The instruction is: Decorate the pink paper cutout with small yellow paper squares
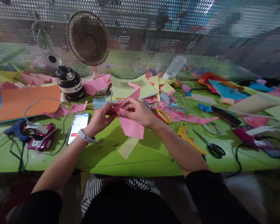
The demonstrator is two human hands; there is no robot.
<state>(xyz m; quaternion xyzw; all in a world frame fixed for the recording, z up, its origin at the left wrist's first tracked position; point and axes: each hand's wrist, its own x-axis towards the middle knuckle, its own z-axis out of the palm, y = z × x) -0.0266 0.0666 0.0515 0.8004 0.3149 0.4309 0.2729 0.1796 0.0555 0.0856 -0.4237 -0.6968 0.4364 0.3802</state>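
Both my hands hold a folded piece of pink paper (133,127) above the green table, near its middle. My left hand (104,117) pinches its left end, with the fingers bent around it. My right hand (136,111) grips the upper part, thumb and fingers closed on the paper. One flap hangs down below my right hand, and a narrow strip sticks up behind it. A pale yellow strip (128,148) lies on the table just under the hanging flap. Left of my left hand is a lit phone (78,127) showing a timer.
Yellow-handled scissors (163,115) lie behind my right wrist; black scissors (212,147) and a yellow tool (189,140) are to the right. A blue glue gun (18,130), a black bottle (70,84) and a fan (88,39) stand left. Coloured paper lines the back of the green table (154,161).
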